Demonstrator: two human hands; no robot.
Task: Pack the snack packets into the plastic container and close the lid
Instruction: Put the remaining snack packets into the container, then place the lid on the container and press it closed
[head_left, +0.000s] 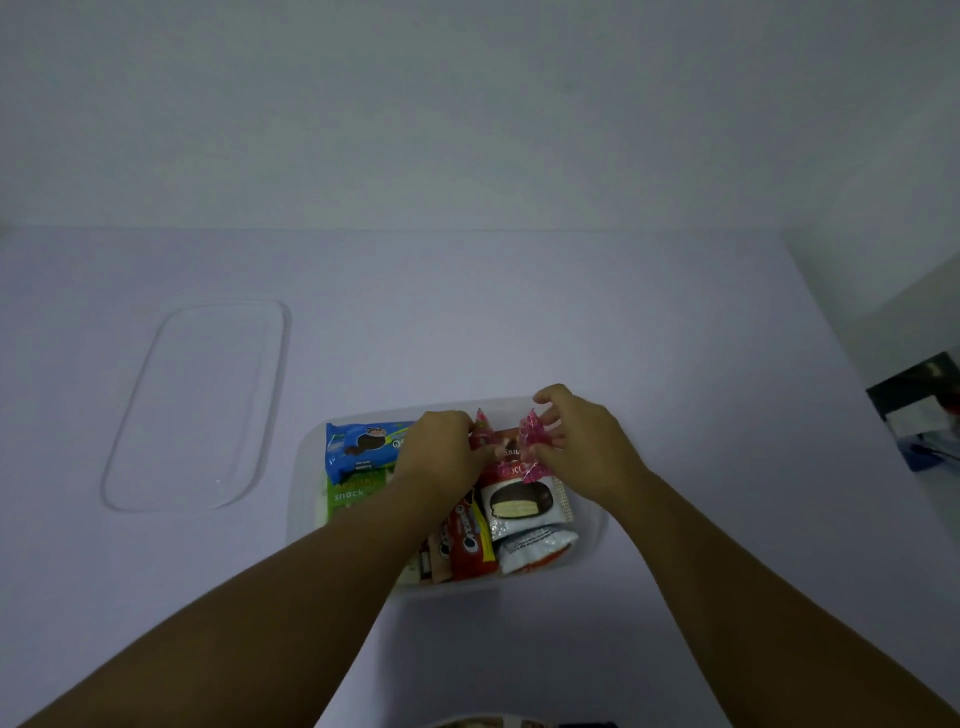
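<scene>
Step in hand: the last small sweets are judged to be going into the plastic container, which stands on the worktop directly in front of the person.
Left hand: the left hand is held over the middle of the container, fingers curled, and a pink-wrapped sweet is pinched at its fingertips.
Right hand: the right hand is held over the far right part of the container, and a second pink sweet is pinched between thumb and fingers.
Sweets relative to hands: each sweet lies at the inner side of its hand, so the two are near each other between the hands, above the packets already inside.
Packets inside: a blue packet and a green packet are seen at the left end; a red biscuit packet and a white chocolate-pie packet lie nearer the person.
Deciding relation: the lid lies flat on the worktop well apart to the left of the container, its long axis running away from the person, while the container's long axis runs left to right.
Nearer hand: the left hand is judged nearer the lid, so the lid would likely be fetched by it and turned to match the container.
Progress: packing is judged almost done; the lid is not yet on.
</scene>
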